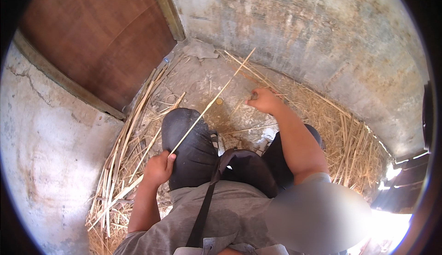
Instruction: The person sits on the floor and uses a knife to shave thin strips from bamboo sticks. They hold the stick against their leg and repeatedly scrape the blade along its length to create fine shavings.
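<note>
The left hand (158, 168) pinches one end of a split-cane strip (214, 101) slanting past the left knee (178, 126) toward the floor's (202, 74) far edge. The right hand (262, 101) curls inward, its contents unclear. A steady pinch should limit swaying.

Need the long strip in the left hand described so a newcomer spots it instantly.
Find the large brown panel at upper left, then the left hand below it, beside the dark-clad left leg. The long strip runs from that hand diagonally up to the right. Unlike the loose stalks on the floor at left, this pale one is held.
</note>
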`<state>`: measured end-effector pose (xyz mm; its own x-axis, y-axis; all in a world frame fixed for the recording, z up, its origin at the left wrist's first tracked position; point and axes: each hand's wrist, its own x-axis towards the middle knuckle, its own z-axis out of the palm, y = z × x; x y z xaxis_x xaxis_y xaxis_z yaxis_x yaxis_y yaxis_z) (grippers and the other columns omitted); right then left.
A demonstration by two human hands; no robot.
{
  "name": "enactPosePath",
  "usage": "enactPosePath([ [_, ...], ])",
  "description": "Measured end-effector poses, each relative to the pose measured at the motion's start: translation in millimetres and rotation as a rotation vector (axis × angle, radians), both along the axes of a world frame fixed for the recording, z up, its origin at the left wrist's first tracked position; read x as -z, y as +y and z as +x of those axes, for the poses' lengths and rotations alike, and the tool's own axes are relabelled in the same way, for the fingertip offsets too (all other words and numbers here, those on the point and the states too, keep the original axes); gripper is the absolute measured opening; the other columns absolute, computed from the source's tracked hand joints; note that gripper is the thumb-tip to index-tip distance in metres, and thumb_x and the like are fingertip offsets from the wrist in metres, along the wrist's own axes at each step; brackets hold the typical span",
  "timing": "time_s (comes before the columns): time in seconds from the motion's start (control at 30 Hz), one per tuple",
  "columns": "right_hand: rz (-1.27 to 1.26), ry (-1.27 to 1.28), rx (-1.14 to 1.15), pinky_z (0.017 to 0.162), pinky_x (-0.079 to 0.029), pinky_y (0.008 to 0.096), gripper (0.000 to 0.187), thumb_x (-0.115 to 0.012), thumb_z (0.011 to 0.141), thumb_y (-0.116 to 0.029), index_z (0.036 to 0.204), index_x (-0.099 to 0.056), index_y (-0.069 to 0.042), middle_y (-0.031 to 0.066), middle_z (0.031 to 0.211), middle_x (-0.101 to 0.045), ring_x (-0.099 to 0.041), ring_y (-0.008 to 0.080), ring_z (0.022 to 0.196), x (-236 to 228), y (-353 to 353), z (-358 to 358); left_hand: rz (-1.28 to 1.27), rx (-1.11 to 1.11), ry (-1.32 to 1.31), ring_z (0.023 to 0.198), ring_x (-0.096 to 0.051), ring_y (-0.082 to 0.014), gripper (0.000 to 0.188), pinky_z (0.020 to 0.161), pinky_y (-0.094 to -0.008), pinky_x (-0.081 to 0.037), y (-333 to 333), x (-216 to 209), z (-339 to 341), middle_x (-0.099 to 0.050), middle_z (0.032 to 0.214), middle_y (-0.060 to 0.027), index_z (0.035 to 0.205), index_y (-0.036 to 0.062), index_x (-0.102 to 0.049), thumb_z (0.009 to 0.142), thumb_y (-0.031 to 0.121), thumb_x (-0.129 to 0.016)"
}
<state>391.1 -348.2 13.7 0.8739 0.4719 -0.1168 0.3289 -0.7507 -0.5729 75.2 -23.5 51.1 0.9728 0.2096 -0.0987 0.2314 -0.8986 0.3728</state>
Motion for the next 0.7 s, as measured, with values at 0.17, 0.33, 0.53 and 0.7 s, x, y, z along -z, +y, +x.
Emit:
enactPosePath([
  [0.17,-0.115,0.014,-0.412,0.092,-0.052,0.0480,0.048,-0.076,0.082,-0.041,0.115,-0.071,-0.006,0.0209,0.109,-0.071,-0.066,0.0407,0.105,-1,32,-31,0.019,-0.026,0.047,0.078,-0.063,-0.0507,0.041,0.068,-0.0583,-0.048,-9,-11,0,-0.065,0.077,-0.0267,0.090,0.0032,-0.055,0.105,0.041,-0.048],
  [0.33,-0.110,0.011,-0.523,0.090,-0.053,0.0483,0.049,-0.076,0.082,-0.042,0.115,-0.071,-0.007,0.0204,0.107,-0.071,-0.067,0.0397,0.104,-10,45,-38,0.026,-0.017,0.018,0.077,-0.063,-0.0511,0.041,0.068,-0.0582,-0.048,-7,-5,-3,-0.065,0.077,-0.0264,0.090,0.0035,-0.054,0.105,0.041,-0.048],
  [0.53,0.074,0.021,-0.012,0.095,-0.052,0.0456,0.055,-0.075,0.083,-0.044,0.118,-0.070,-0.002,0.0232,0.113,-0.070,-0.066,0.0401,0.109,22,2,5,-0.010,-0.008,-0.001,0.076,-0.063,-0.0509,0.042,0.067,-0.0579,-0.048,-6,-2,0,-0.065,0.076,-0.0264,0.088,0.0030,-0.054,0.105,0.041,-0.048],
  [0.7,-0.003,-0.011,-0.062,0.095,-0.052,0.0462,0.054,-0.075,0.083,-0.043,0.116,-0.070,-0.001,0.0240,0.114,-0.069,-0.066,0.0410,0.109,-1,5,-7,-0.002,0.015,-0.017,0.075,-0.063,-0.0503,0.043,0.067,-0.0571,-0.048,-4,-2,0,-0.064,0.076,-0.0264,0.089,0.0031,-0.054,0.106,0.041,-0.047],
])
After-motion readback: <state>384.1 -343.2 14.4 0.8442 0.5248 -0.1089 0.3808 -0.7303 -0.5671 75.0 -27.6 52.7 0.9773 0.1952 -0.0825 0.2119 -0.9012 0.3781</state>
